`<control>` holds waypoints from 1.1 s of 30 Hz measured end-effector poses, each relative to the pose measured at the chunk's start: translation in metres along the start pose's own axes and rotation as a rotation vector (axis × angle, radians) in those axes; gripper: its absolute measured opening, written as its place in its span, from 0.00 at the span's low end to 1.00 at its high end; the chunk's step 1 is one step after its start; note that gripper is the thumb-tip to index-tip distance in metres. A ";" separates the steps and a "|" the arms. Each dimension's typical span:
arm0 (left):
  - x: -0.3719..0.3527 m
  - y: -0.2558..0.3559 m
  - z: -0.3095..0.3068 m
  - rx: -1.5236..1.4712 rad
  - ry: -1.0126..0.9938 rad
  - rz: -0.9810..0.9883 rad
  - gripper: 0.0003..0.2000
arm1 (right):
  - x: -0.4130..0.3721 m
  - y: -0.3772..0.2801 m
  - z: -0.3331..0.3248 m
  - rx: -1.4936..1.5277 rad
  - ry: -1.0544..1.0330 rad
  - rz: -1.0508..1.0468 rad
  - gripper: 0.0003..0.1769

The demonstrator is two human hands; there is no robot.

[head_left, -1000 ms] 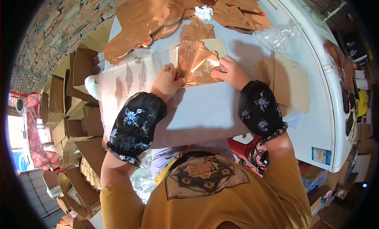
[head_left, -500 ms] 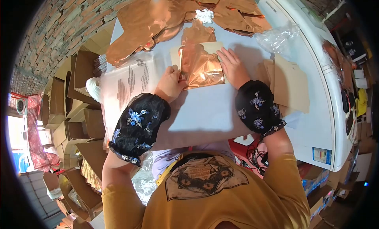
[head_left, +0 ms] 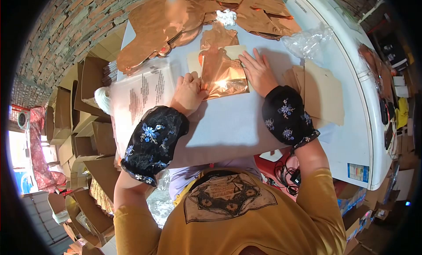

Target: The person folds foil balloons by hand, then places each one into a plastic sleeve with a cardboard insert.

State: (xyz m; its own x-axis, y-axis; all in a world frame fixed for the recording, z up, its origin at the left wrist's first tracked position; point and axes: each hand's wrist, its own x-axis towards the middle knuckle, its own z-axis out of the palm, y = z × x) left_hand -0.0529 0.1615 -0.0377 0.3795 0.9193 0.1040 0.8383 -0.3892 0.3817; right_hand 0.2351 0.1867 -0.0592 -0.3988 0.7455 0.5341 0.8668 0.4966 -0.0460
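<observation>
A shiny copper foil piece [head_left: 223, 77] lies folded over a beige card [head_left: 193, 61] on the pale table [head_left: 224, 123]. My left hand [head_left: 189, 93] is at its left edge, fingers curled with the fingertips pressed at the foil's border. My right hand [head_left: 258, 72] rests at the right side, fingers spread and touching the card and foil edge. More of the foil extends away beyond the card, towards a small white bundle [head_left: 226, 17].
Copper foil sheets [head_left: 162, 28] lie across the far side. Printed clear bags [head_left: 143, 90] are at the left, beige cards [head_left: 324, 92] and crumpled clear plastic [head_left: 307, 40] at the right. Cardboard boxes [head_left: 94, 85] stand left of the table; a white appliance [head_left: 351, 79] stands right.
The fingers of my right hand have spread a little more. My left hand stays at the foil's left edge, and the foil has barely moved.
</observation>
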 end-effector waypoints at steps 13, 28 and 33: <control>0.004 -0.004 0.003 0.113 -0.012 0.056 0.18 | 0.002 0.001 0.003 -0.007 0.032 -0.015 0.22; 0.003 -0.007 0.008 0.109 0.050 0.115 0.17 | -0.015 -0.028 -0.005 -0.137 0.007 0.228 0.21; 0.001 -0.001 0.003 0.081 0.062 0.056 0.17 | -0.016 -0.030 -0.008 -0.097 -0.058 0.275 0.22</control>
State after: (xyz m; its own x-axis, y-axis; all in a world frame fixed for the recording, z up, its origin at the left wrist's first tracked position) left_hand -0.0524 0.1623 -0.0406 0.4035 0.8970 0.1803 0.8463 -0.4408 0.2990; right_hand 0.2181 0.1565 -0.0591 -0.1592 0.8715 0.4639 0.9681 0.2299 -0.0997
